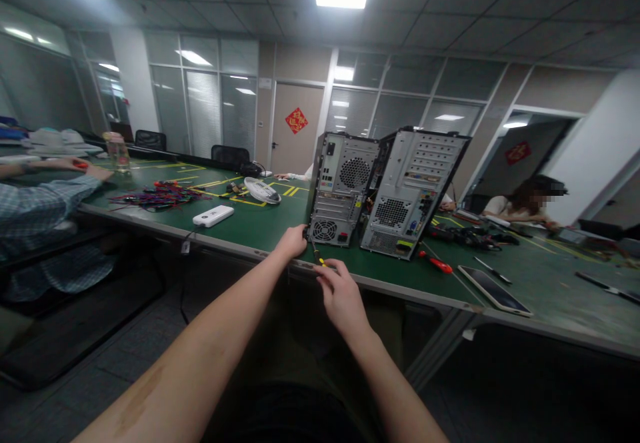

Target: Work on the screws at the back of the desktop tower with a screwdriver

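Grey metal backs the left computer tower (pixel 340 180), which stands upright near the front edge of the green tabletop (pixel 265 223), its rear turned toward you, presumably to keep that side within easy reach. Your left hand (pixel 293 243) meets the tower's lower left edge, probably steadying it; whether those fingers close on anything cannot be told. Your right hand (pixel 344 293) pinches the yellow-and-black handle of a screwdriver (pixel 319 257) by its end, a light hold that would suit turning more than pushing. Note the shaft, slanting up toward the same lower corner; contact at its tip is too small to confirm. A second tower (pixel 413 190) stands just beside the first, rear likewise facing you. To its right lies a red-handled tool (pixel 437 262), apparently parked within your reach.
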A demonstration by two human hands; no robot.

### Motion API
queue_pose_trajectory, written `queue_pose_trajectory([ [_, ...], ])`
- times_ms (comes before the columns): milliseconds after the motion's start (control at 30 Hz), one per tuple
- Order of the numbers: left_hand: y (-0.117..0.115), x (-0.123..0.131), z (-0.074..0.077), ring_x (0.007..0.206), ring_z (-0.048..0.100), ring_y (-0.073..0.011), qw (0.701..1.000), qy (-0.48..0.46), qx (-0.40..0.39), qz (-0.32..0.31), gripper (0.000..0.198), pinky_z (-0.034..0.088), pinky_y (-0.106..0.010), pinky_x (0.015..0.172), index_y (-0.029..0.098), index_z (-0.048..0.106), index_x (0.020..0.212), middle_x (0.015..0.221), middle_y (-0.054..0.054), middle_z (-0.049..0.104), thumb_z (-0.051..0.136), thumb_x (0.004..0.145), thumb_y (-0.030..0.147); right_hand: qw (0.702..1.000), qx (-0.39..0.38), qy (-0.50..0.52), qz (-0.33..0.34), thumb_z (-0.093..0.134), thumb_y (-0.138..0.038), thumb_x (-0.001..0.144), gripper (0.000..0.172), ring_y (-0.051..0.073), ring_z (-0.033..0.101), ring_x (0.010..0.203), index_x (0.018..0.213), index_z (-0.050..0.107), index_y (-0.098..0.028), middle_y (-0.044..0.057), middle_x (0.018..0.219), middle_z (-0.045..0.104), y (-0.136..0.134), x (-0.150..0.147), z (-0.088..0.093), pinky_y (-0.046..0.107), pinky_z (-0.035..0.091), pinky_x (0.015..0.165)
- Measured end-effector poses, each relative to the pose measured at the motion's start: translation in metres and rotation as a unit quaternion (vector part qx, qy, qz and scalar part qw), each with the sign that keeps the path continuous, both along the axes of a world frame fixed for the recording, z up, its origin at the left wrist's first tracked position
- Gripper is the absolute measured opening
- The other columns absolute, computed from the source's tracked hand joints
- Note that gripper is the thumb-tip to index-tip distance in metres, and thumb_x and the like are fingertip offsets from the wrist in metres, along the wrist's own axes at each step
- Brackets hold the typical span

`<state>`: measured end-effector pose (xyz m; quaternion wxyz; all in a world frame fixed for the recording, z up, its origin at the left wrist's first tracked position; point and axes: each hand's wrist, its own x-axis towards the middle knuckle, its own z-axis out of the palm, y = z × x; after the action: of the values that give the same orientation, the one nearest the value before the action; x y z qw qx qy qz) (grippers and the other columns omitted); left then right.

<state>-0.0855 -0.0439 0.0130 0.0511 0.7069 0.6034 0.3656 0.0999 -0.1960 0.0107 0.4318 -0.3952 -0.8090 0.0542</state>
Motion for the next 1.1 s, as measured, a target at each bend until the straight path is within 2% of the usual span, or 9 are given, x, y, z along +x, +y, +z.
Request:
queue_pose_trajectory([
  [100, 0.0003, 0.0000, 0.0003, 0.114, 0.069, -0.0274, 1.000, -0.001, -0.002, -0.001, 0.050, 0.049, -0.033, 0.103, 0.014, 0.066, 0.133, 0.120, -0.017, 0.074, 0.055, 0.085, 0.006, 1.000, 0.000, 0.019, 0.005, 0.054, -0.019, 0.096, 0.024, 0.023, 0.068, 0.100, 0.104, 0.076, -0.022, 0.011, 0.124, 0.062, 0.0020, -0.0003, -0.0027, 0.041, 0.055, 0.098],
  [367, 0.0025, -0.0011, -0.0016, 0.113, 0.069, -0.0278, 1.000, -0.008, 0.002, -0.002, 0.051, 0.049, -0.034, 0.104, 0.013, 0.066, 0.133, 0.119, -0.017, 0.074, 0.056, 0.084, 0.007, 0.999, -0.023, 0.023, 0.011, 0.054, -0.010, 0.091, 0.031, 0.022, 0.066, 0.110, 0.111, 0.074, -0.024, 0.009, 0.123, 0.062, 0.0024, -0.0010, -0.0038, 0.039, 0.054, 0.102],
  [667, -0.0032, 0.0002, 0.0025, 0.116, 0.068, -0.0280, 1.000, -0.015, -0.001, -0.005, 0.051, 0.048, -0.035, 0.105, 0.013, 0.065, 0.134, 0.121, -0.018, 0.073, 0.056, 0.084, 0.006, 1.000, -0.018, 0.007, -0.009, 0.060, -0.018, 0.094, 0.017, 0.025, 0.067, 0.095, 0.107, 0.069, -0.021, 0.008, 0.101, 0.069, -0.0018, -0.0052, 0.0017, 0.041, 0.055, 0.092],
  [900, -0.0033, 0.0010, 0.0026, 0.116, 0.068, -0.0270, 1.000, -0.004, 0.000, -0.002, 0.051, 0.049, -0.033, 0.104, 0.012, 0.064, 0.135, 0.122, -0.018, 0.073, 0.055, 0.085, 0.006, 1.000, -0.010, -0.004, -0.019, 0.055, -0.011, 0.092, 0.027, 0.024, 0.067, 0.103, 0.106, 0.075, -0.022, 0.010, 0.122, 0.064, 0.0002, -0.0038, 0.0007, 0.041, 0.054, 0.098],
  [1100, -0.0040, 0.0005, 0.0027, 0.114, 0.069, -0.0240, 1.000, 0.001, -0.006, 0.006, 0.050, 0.049, -0.030, 0.103, 0.013, 0.064, 0.135, 0.121, -0.015, 0.074, 0.055, 0.086, 0.007, 1.000, -0.014, 0.026, -0.007, 0.058, -0.020, 0.095, 0.021, 0.025, 0.066, 0.102, 0.111, 0.071, -0.019, 0.010, 0.111, 0.068, 0.0007, -0.0053, 0.0048, 0.041, 0.054, 0.097],
])
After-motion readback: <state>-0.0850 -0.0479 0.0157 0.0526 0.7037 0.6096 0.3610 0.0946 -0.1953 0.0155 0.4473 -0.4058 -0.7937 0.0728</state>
